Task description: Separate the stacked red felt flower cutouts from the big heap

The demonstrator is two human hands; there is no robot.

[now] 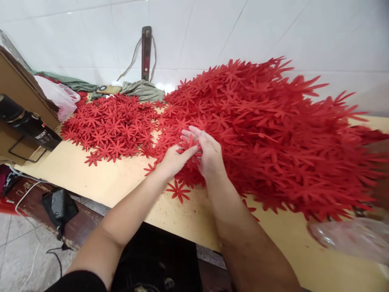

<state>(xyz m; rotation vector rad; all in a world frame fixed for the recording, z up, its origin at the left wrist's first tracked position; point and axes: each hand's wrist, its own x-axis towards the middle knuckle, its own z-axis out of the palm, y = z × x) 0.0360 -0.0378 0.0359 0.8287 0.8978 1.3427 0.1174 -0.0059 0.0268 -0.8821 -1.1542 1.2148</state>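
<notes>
Both hands, left (174, 159) and right (209, 156), pinch one red flower (189, 144) between fingers at the pile's (267, 134) edge, lifted clear of the desk (100, 182).

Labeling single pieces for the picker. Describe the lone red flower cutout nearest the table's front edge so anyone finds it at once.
Start at the yellow tabletop and the big heap of red cutouts on it. Go to the left hand and right hand at the heap's near edge. Just below the left wrist lies the lone flower cutout, flat on bare tabletop, just clear of the heap.
</notes>
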